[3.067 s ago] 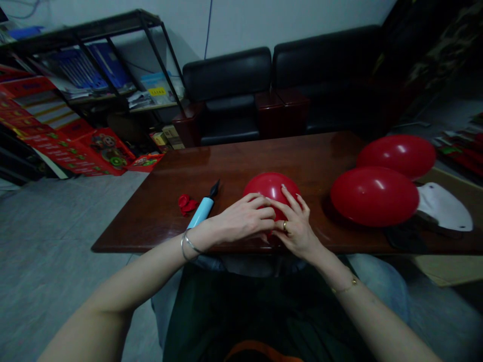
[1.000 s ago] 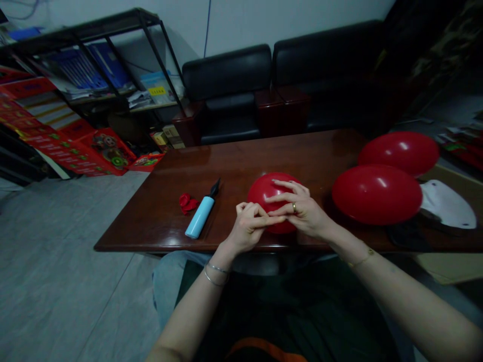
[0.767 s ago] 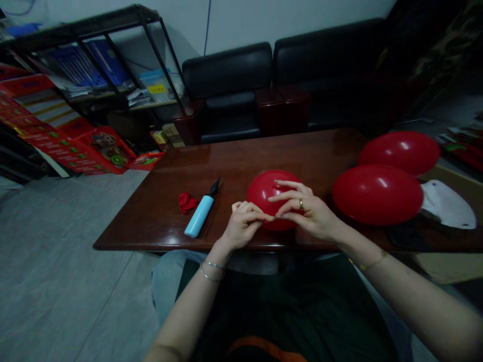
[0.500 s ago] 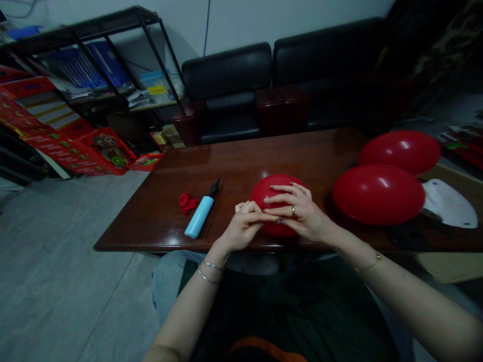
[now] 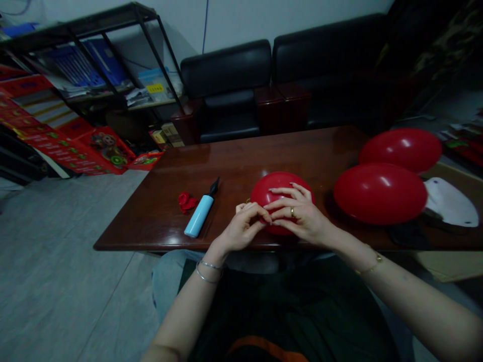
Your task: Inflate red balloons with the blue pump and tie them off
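A red balloon (image 5: 277,182), inflated, is between my hands just over the near edge of the brown table (image 5: 234,161). My left hand (image 5: 245,225) is closed at the balloon's left side, thumb and forefinger pinched; the balloon's neck is hidden by the fingers. Across the balloon's front lies my right hand (image 5: 302,213), its upper fingers spread on the rubber and its thumb and forefinger meeting the left fingertips. To the left rest a light blue hand pump (image 5: 199,216) with a black nozzle and a small heap of uninflated red balloons (image 5: 185,202).
Two more inflated red balloons (image 5: 381,193) sit at the table's right, beside a white flat piece (image 5: 451,201). Black sofas (image 5: 228,70) stand behind the table. A metal shelf (image 5: 139,20) and red boxes (image 5: 45,120) are at the far left.
My left thumb and forefinger have drawn back and curled, and the fingers of both hands have shifted slightly at the balloon's neck side. The pump and other balloons stay in place.
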`<action>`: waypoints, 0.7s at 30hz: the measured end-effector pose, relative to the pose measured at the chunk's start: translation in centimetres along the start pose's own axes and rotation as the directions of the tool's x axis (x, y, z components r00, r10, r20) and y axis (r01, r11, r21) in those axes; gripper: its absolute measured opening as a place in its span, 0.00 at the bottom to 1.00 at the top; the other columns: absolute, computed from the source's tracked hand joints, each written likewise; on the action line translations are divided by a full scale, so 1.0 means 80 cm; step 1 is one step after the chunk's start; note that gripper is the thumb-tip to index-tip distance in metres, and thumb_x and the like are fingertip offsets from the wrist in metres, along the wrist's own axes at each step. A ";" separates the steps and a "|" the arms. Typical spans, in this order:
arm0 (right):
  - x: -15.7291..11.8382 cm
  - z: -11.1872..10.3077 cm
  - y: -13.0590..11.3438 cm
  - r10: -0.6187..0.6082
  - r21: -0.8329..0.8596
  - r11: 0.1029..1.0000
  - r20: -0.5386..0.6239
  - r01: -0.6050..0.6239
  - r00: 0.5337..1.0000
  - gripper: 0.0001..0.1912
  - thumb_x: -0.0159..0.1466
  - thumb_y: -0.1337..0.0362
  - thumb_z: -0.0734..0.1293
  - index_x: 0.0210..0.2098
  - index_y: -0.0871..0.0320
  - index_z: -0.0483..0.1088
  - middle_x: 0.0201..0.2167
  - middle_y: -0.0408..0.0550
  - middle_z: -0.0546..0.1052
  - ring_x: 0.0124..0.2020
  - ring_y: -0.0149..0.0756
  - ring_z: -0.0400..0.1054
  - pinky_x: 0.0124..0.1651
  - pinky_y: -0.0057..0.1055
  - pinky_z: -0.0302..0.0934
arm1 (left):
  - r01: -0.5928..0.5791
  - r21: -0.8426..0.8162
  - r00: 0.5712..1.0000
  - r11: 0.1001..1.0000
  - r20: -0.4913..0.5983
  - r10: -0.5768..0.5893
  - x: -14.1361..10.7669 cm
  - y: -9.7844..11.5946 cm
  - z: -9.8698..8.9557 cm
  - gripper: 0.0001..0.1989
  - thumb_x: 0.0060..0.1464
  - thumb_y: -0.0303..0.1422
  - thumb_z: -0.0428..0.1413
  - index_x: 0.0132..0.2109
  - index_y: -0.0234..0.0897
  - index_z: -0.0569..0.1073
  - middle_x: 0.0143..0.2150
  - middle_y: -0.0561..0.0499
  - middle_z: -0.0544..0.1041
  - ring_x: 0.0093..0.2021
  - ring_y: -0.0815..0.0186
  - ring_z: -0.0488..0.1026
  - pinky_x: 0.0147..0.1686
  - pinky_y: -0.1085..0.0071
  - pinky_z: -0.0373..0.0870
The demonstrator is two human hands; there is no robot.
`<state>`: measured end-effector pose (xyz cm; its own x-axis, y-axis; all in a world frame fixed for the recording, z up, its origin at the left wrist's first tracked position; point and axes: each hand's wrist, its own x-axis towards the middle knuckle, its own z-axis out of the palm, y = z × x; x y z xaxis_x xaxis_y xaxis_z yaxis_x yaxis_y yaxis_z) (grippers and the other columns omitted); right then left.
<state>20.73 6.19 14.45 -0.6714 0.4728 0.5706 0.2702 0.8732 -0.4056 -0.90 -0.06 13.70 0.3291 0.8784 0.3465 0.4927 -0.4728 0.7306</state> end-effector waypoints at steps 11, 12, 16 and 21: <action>-0.015 0.006 -0.005 0.004 -0.085 0.996 -0.078 -0.010 0.997 0.10 0.67 0.63 0.68 0.48 0.48 0.75 0.52 0.43 0.80 0.64 0.43 0.66 0.69 0.55 0.44 | 0.090 -0.417 0.953 0.905 -0.228 -0.200 -0.003 -0.007 0.022 0.11 0.58 0.37 0.63 0.44 0.39 0.72 0.40 0.51 0.74 0.40 0.67 0.72 0.43 0.71 0.69; -0.017 0.007 -0.005 -0.009 -0.110 0.994 -0.083 0.000 0.997 0.12 0.67 0.63 0.68 0.50 0.48 0.74 0.53 0.44 0.80 0.64 0.43 0.65 0.69 0.56 0.44 | 0.093 -0.484 0.940 0.870 -0.246 -0.237 -0.002 -0.008 0.025 0.12 0.56 0.37 0.64 0.44 0.38 0.72 0.38 0.52 0.74 0.38 0.69 0.71 0.41 0.72 0.69; -0.021 0.017 -0.008 -0.077 -0.222 0.974 -0.160 0.040 0.984 0.13 0.66 0.61 0.69 0.51 0.48 0.74 0.53 0.43 0.80 0.63 0.45 0.66 0.69 0.56 0.45 | 0.112 -0.671 0.875 0.733 -0.284 -0.393 0.000 -0.007 0.037 0.18 0.50 0.38 0.69 0.42 0.37 0.70 0.34 0.55 0.73 0.33 0.72 0.71 0.37 0.76 0.69; -0.017 0.036 -0.020 -0.056 -0.289 0.957 -0.309 -0.038 0.949 0.09 0.66 0.61 0.70 0.46 0.46 0.76 0.48 0.38 0.82 0.59 0.43 0.70 0.68 0.55 0.46 | 0.124 -0.789 0.823 0.602 -0.258 -0.507 0.002 -0.003 0.052 0.23 0.46 0.40 0.71 0.42 0.38 0.69 0.32 0.56 0.75 0.32 0.73 0.74 0.37 0.75 0.71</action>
<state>19.20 3.80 12.23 -0.4392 0.4369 0.7850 0.4836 0.8514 -0.2033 2.42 -0.14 11.13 -0.1866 0.9802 0.0665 -0.2980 -0.1210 0.9469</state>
